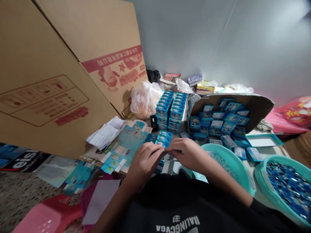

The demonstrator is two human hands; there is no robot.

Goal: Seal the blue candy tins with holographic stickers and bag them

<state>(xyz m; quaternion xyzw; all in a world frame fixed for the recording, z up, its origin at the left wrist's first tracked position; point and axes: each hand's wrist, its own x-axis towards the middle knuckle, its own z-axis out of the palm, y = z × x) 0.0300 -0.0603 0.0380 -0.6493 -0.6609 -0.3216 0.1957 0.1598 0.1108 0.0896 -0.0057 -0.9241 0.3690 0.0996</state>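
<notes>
My left hand and my right hand meet in front of me, fingers bent and closed at the near end of a short row of small blue boxes. The fingertips pinch around the nearest box, which they partly cover. Behind that row rise two tall stacks of the same small boxes, a left stack and a right stack. Flat unfolded blue cartons lie left of my left hand. Close to my right forearm is a turquoise basin of small pale pieces.
An open cardboard box on its side spills many small blue boxes. At right, another turquoise basin holds blue shiny packets. A big carton stands left, near a plastic bag and white papers. A pink stool is lower left.
</notes>
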